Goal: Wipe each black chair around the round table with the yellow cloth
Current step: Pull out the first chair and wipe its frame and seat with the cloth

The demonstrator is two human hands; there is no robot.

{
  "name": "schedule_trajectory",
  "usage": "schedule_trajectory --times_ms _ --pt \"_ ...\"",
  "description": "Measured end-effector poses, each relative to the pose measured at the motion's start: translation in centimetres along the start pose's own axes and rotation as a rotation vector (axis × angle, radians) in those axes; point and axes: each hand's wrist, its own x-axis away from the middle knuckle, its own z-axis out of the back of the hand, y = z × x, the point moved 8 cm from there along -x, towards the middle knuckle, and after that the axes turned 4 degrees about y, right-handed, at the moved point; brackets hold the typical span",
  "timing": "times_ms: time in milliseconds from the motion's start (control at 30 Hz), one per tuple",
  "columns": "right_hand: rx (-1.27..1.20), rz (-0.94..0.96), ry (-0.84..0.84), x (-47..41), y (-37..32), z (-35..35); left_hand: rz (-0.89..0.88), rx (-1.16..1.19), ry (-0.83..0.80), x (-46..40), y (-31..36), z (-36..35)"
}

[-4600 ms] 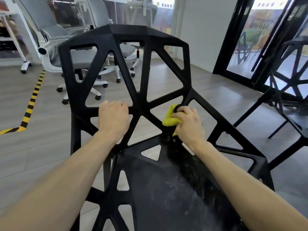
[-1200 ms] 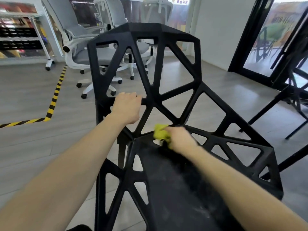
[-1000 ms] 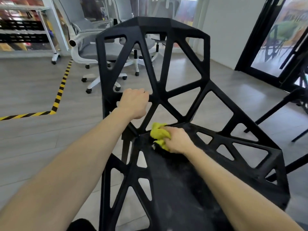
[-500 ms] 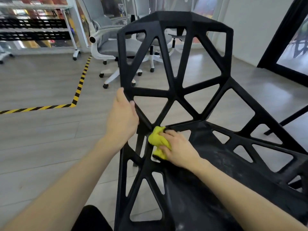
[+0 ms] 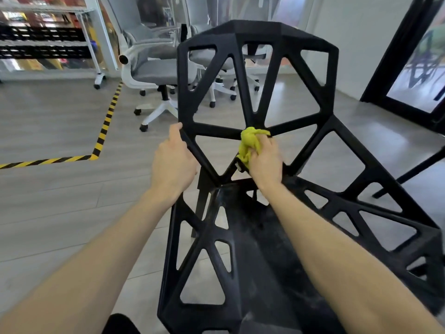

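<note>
The right hand [image 5: 265, 160] has its fingers curled around the yellow cloth [image 5: 251, 143], which is bunched into a ball. The cloth sticks out above and to the left of the knuckles and it is pressed on the backrest of the black chair [image 5: 255, 44], at the joint where several struts of the backrest meet. This joint is in the lower middle of the backrest, a little above the back edge of the seat.

The left hand [image 5: 172, 165] is just beside, on the left side of the same backrest. Its fingers are wrapped around the slanted strut at the left edge, with the thumb pointing up along the strut. The two hands are near each other but they do not touch; one triangular opening of the backrest lies between them.

There is one yellow cloth. One black chair is directly in front of the person, and its seat shows pale dusty marks. At the right edge, a thin black leg [image 5: 409, 172] of other furniture is visible, but I cannot tell what it belongs to.

Behind the black chair stand two grey office chairs [image 5: 154, 71] with white bases on wheels, near each other. On the grey floor [image 5: 48, 201] runs one line of yellow-black tape [image 5: 106, 126], which makes a corner. At the far left stands one white shelf rack [image 5: 91, 39].
</note>
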Motion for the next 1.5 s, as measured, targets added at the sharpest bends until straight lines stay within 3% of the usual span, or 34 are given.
schedule_trajectory --times_ms 100,167,200,300,333,467,533,567,633,700,767,900,967,1067,1133,1300,1433,1500 --pt "0.126 0.250 -0.352 8.9 0.0 -4.2 -0.011 -0.002 0.019 -0.2 -0.2 0.1" --pt "0.093 0.427 -0.487 8.6 -1.2 -3.7 -0.018 -0.015 0.034 0.0 -0.3 0.2" --pt "0.090 0.398 -0.432 6.0 -2.0 -2.6 -0.022 -0.019 0.030 0.0 -0.2 0.2" --pt "0.006 0.074 -0.018 -1.3 -1.1 1.2 -0.015 0.004 0.007 0.3 0.1 0.2" --pt "0.005 0.035 0.004 -0.4 -1.2 0.7 -0.012 0.005 0.009 0.3 0.1 0.3" --pt "0.144 0.333 -0.418 8.6 -2.4 -5.2 -0.016 0.011 0.023 0.3 0.1 0.7" --pt "0.085 0.295 -0.502 6.0 -2.5 -3.8 0.003 0.027 0.021 0.7 0.1 0.9" --pt "0.041 0.190 -0.465 3.6 -2.5 -2.3 -0.002 0.040 0.022 0.8 0.2 0.8" --pt "-0.088 0.069 -0.209 0.1 -4.5 1.2 -0.004 0.064 0.030 0.6 0.3 0.8" --pt "-0.214 0.211 -0.090 1.2 -9.3 0.9 0.015 0.090 0.039 0.3 -0.3 0.8" --pt "-0.180 0.384 -0.262 5.8 -11.2 -2.6 0.018 0.090 0.045 0.5 -0.4 0.9" --pt "-0.008 0.396 -0.436 8.3 -6.2 -3.2 0.010 0.088 0.076 0.3 -0.7 0.9" --pt "-0.058 0.326 -0.404 5.3 -7.5 -2.1 0.008 0.060 0.066 -0.1 -0.8 0.5" --pt "-0.210 0.286 -0.223 2.0 -13.1 -1.8 0.015 0.052 0.068 0.3 -0.7 0.8" --pt "-0.222 0.304 -0.307 4.2 -12.7 -3.4 0.011 0.044 0.068 0.3 -0.7 1.1" --pt "0.134 0.440 -0.618 8.5 -2.2 -2.0 0.013 0.028 0.036 0.5 -0.4 0.8" --pt "0.205 0.387 -0.534 6.5 -3.8 -3.5 0.020 0.011 0.039 0.4 -0.3 1.0" --pt "0.309 0.418 -0.607 10.2 -3.8 -4.6 0.021 0.003 0.041 0.5 -0.2 1.1"
